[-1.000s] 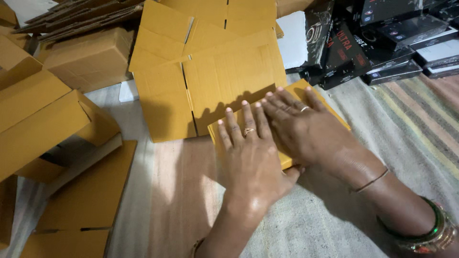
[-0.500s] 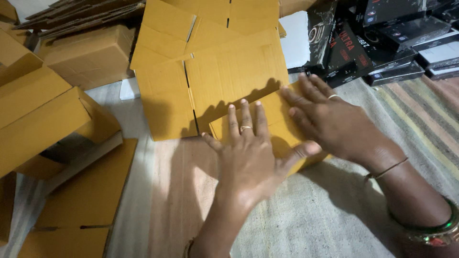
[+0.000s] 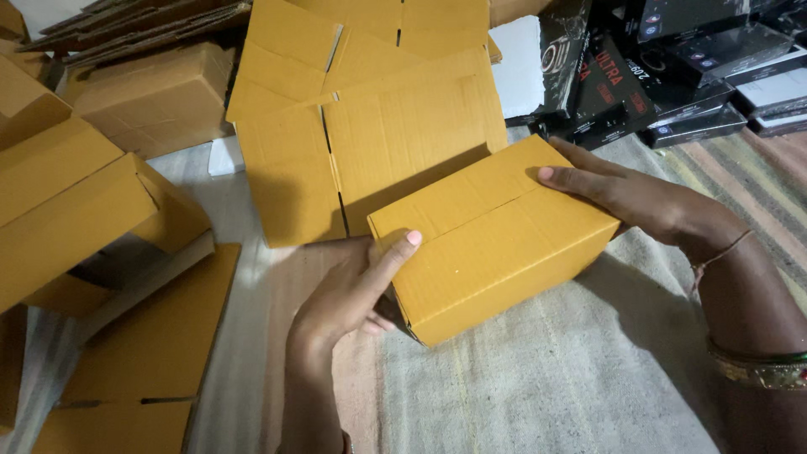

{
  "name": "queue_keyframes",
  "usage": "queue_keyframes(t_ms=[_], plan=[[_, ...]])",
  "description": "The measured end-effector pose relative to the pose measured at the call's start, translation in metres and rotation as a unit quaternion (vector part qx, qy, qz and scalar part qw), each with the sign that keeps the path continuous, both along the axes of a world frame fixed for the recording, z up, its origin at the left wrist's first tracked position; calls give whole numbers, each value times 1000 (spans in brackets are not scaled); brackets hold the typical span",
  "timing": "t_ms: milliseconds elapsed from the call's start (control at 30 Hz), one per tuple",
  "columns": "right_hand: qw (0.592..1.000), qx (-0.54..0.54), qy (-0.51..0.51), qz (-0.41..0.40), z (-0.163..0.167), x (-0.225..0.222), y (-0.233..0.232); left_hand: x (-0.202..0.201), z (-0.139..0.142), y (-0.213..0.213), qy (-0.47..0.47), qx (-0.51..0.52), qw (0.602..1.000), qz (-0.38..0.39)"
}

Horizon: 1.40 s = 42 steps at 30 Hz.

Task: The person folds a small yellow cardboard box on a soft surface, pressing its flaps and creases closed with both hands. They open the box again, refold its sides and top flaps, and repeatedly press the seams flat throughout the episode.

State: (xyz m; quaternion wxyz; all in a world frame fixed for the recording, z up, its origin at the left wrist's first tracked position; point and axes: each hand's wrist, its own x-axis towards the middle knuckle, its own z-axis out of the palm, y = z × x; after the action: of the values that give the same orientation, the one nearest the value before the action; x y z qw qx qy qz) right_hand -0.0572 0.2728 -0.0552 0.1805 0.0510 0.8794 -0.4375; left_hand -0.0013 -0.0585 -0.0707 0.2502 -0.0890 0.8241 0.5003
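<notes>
Hands (image 3: 353, 290) (image 3: 647, 202) grip clamped on yellow carton (image 3: 492, 235) above striped mat (image 3: 538, 395), flat cartons (image 3: 370, 143) around

A pale woven mat (image 3: 538, 395) with faint stripes covers the floor across the lower middle and right of the frame. Flattened and folded yellow-brown cardboard boxes (image 3: 76, 210) crowd the left and top. Dark printed product boxes (image 3: 672, 67) are stacked at the upper right. Soft, even light.
</notes>
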Motion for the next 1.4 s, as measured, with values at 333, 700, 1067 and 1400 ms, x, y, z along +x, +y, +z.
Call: queue_keyframes(t_ms=[333,700,1067,1400], plan=[[999,-18,49,-6,9,2,3,-1,-7,23,182,224,957,33],[949,-246,108,165,-1,-8,37,32,36,40,421,356,834,6],[847,-495,133,142,5,-7,38,41,-11,64,677,-171,690,-191],[950,-244,194,22,-15,-22,54,51,-27,71,633,-125,695,-315]])
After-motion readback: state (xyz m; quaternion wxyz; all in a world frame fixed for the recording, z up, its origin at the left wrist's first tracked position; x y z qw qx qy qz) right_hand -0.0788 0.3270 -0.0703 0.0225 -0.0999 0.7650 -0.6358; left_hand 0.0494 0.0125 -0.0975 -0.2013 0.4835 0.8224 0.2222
